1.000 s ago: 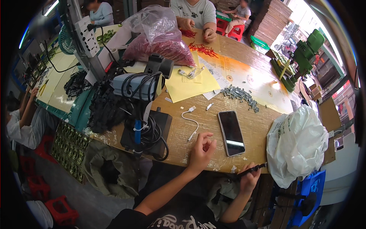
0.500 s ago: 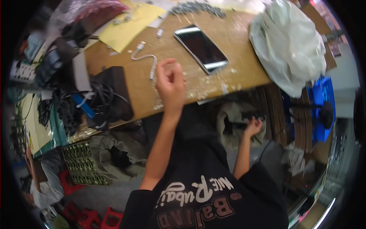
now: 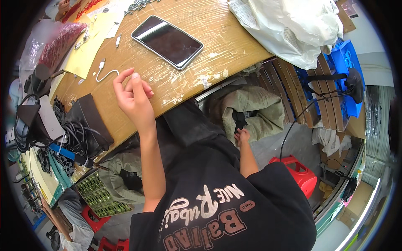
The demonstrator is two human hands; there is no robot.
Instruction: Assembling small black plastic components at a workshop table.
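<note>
My left hand [image 3: 136, 100] hovers over the table's near edge, thumb and forefinger stretched out, the other fingers loosely bent, and I see nothing in its grip. A short white charging cable [image 3: 99, 72] lies on the table beside it, its far end hidden by the fingers. Further right lies a smartphone [image 3: 167, 42] with a dark screen and pale frame. Below the table, my right hand [image 3: 242, 136] is at the mouth of a grey-green sack [image 3: 268, 111]. Its fingers are closed against a small black thing [image 3: 240, 120], whose kind I cannot make out.
A white plastic bag [image 3: 293, 31] stands on the right of the table [image 3: 226, 50]. Black cables [image 3: 79, 136] and a dark case crowd the left. Yellow paper [image 3: 90, 50] lies at the back left. A red stool [image 3: 299, 173], flat boards [image 3: 289, 92] and a blue crate [image 3: 349, 75] are at the right.
The view has shifted, so the phone and table sit further left. My right hand has lowered to the near side of the sack's mouth. My left forefinger and thumb have straightened.
</note>
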